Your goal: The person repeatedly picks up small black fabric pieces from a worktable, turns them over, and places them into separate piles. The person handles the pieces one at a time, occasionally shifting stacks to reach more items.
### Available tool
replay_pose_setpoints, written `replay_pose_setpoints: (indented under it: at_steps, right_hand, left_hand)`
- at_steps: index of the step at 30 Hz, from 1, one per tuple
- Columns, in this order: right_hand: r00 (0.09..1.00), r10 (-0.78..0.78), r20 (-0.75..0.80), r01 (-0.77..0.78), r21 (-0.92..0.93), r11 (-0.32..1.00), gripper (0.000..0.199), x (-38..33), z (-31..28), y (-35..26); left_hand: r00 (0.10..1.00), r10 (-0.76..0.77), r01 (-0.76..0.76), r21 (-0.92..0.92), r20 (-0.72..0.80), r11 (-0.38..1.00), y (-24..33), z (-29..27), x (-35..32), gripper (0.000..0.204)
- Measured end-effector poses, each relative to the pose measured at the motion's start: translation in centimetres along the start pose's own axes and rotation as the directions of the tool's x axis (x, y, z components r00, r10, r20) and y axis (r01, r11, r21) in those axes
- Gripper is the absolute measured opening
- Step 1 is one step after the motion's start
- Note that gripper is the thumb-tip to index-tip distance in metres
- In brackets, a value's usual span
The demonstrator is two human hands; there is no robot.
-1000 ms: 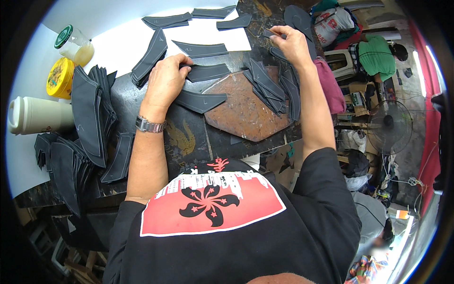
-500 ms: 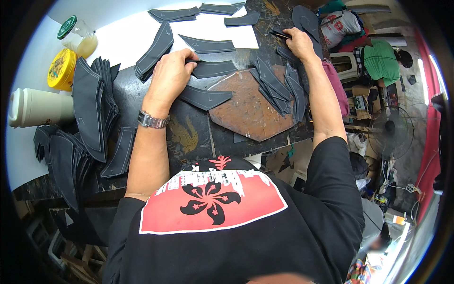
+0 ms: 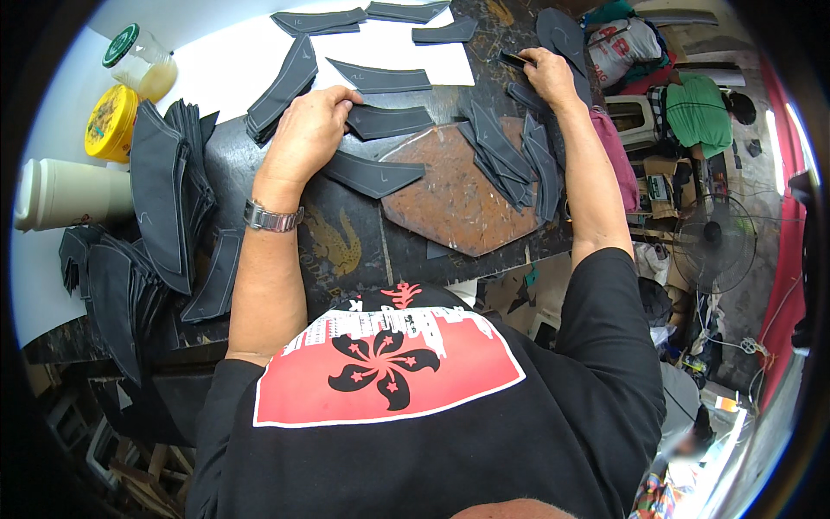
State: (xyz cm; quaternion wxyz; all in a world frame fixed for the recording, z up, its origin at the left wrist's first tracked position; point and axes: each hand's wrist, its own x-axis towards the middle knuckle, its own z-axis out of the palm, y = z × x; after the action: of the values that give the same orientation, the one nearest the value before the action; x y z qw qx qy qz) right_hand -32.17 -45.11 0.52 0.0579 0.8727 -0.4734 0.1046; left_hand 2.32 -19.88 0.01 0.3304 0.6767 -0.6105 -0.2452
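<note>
My left hand (image 3: 313,128), with a metal watch on its wrist, has its fingers closed at the left tip of a black curved cut piece (image 3: 391,122) on the dark table. A second such piece (image 3: 376,173) lies just nearer, partly over a brown worn board (image 3: 467,221). At the back right, my right hand (image 3: 551,78) pinches a small flat dark thing (image 3: 513,60) whose kind I cannot make out. More black pieces (image 3: 499,149) with pale marked lines lie in a loose pile on the board, below the right hand.
Stacks of black pieces (image 3: 160,208) stand at the left, by a pale container (image 3: 78,195), a yellow tub (image 3: 111,123) and a glass jar (image 3: 143,65). Several pieces lie on white paper (image 3: 216,78). Off right are a fan (image 3: 713,233) and a person in green (image 3: 696,112).
My left hand has shifted slightly left and toward me. The right hand stays almost in place, while the small dark thing in its fingers has tilted a little.
</note>
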Motion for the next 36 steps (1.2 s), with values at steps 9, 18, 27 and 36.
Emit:
replay_pose_setpoints:
  at_steps: [9,18,27,36]
  right_hand:
    - [1.000,-0.014,0.008,0.014,-0.001,1.000,0.026,-0.5,0.0,0.4]
    - [0.997,0.074,-0.038,-0.070,0.089,0.994,0.025,-0.6,0.8,0.6]
    - [0.980,0.199,-0.023,-0.184,0.299,0.936,0.026,-1.1,0.7,1.5]
    - [0.983,0.171,0.062,-0.182,0.352,0.918,0.030,-2.3,-0.6,2.0]
  left_hand:
    - [1.000,0.019,-0.019,0.035,0.001,0.999,0.1,-0.1,-0.2,0.023]
    - [0.999,0.034,-0.034,0.012,-0.030,0.999,0.8,-0.5,-0.6,0.019]
    - [1.000,-0.015,0.014,0.067,0.011,0.998,0.9,-0.6,-0.3,0.021]
    - [1.000,0.009,-0.009,0.067,0.004,0.998,1.0,-0.5,-0.5,0.019]
